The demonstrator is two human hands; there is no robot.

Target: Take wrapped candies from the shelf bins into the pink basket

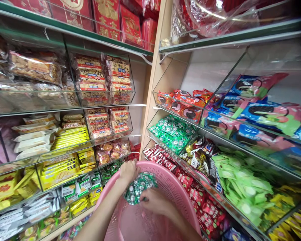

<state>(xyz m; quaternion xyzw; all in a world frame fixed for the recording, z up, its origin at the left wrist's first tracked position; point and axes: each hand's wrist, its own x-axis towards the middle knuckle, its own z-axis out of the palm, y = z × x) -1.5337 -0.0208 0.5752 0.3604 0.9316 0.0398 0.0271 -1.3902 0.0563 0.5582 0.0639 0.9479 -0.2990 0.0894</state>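
Note:
A round pink plastic basket point(188, 197) with perforated sides is in front of me, between the two shelf units. My left hand point(128, 170) is closed over its far rim, left of the middle. Inside lies a heap of small green-wrapped candies point(147, 179), against the far wall of the basket. My right hand point(154, 201) reaches into the basket with its fingers curled at the near edge of the heap, closed on some of the candies. The fingertips are partly hidden.
Shelves with clear-fronted bins rise on both sides. At right are a bin of green-wrapped candies point(174, 134), red-wrapped sweets point(160, 156) and light green packets point(245, 184). Packaged cakes point(92, 80) and yellow packets point(70, 137) fill bins at left. A wooden post point(155, 67) stands between.

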